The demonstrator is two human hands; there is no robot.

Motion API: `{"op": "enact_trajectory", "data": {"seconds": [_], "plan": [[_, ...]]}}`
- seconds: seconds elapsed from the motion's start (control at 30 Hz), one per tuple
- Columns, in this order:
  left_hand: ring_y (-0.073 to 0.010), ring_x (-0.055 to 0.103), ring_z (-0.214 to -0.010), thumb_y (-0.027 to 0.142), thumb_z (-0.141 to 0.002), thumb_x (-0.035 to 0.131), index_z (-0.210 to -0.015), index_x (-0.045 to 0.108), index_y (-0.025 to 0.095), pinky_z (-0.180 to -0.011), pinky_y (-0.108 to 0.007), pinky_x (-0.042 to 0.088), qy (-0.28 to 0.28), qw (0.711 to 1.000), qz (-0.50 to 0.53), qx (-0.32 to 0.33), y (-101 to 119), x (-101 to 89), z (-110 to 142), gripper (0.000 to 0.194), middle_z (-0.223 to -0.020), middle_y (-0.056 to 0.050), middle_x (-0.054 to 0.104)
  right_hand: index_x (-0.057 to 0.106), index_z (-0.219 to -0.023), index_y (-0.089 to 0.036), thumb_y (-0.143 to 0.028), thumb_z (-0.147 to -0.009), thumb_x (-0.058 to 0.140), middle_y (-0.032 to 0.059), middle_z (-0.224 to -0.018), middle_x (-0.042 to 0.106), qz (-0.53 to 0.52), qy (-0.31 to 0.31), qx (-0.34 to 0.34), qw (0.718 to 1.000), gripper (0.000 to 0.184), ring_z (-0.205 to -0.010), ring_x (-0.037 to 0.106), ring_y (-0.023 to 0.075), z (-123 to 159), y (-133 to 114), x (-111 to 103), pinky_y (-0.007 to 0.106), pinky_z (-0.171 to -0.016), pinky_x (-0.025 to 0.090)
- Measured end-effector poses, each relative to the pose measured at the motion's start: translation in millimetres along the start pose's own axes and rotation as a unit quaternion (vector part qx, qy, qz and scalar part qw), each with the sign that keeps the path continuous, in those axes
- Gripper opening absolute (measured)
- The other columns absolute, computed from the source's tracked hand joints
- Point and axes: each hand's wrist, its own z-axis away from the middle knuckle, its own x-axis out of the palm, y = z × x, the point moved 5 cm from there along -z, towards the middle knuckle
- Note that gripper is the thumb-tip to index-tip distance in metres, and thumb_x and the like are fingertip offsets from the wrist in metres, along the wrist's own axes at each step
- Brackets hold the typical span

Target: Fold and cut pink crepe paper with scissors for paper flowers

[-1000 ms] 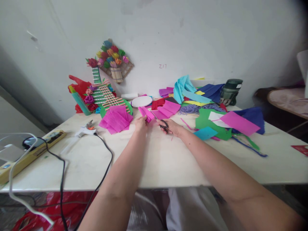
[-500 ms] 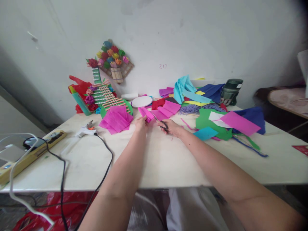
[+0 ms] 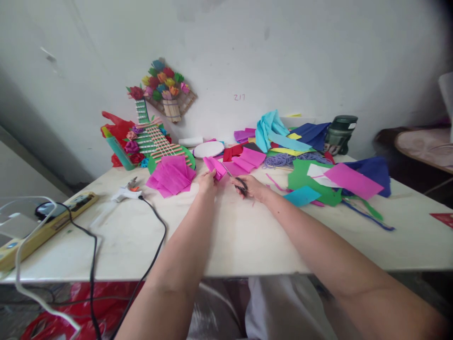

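My left hand (image 3: 207,181) pinches the near end of a folded strip of pink crepe paper (image 3: 215,166) above the table. My right hand (image 3: 253,187) is closed around the black handles of a pair of scissors (image 3: 241,186). The blades point up and left and lie against the pink paper, beside my left fingers. Right behind the scissors spreads another wavy stretch of pink crepe paper (image 3: 249,160). To the left of my left hand is a stack of cut pink crepe squares (image 3: 171,175).
A glue gun (image 3: 129,190) with a black cord and a power strip (image 3: 49,229) lie at left. Behind the stack leans a flower-trimmed paper guitar (image 3: 159,141). Coloured sheets (image 3: 304,177), purple yarn (image 3: 283,160) and a dark bottle (image 3: 340,134) are at right.
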Motion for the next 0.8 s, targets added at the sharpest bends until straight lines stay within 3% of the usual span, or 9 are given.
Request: {"op": "enact_trajectory", "data": {"seconds": [0.37,0.8], "plan": [[-0.0069,0.051,-0.047,0.003,-0.068,0.059,-0.058,0.052,0.013,-0.053,-0.019,0.041,-0.046,0.999,-0.020,-0.020,-0.5,6.4,9.2,0.017,-0.051,0.002,0.051,0.054,-0.080,-0.015,-0.054,-0.072,0.060,-0.0030,-0.050,0.054,-0.015,-0.020,-0.008,1.000,0.040,-0.037,0.048,0.0071,2.3,0.5,-4.7,0.017,-0.033,0.033],[-0.0077,0.054,-0.049,0.005,-0.067,0.062,-0.061,0.053,0.012,-0.056,-0.020,0.043,-0.078,0.997,-0.015,-0.018,-3.9,9.4,9.2,0.013,-0.054,0.001,0.056,0.053,-0.071,-0.017,-0.044,-0.074,0.062,-0.0055,-0.046,0.047,-0.044,0.032,0.004,0.998,0.029,-0.036,0.042,0.0061,-2.7,3.7,-3.4,0.018,-0.035,0.037]]}}
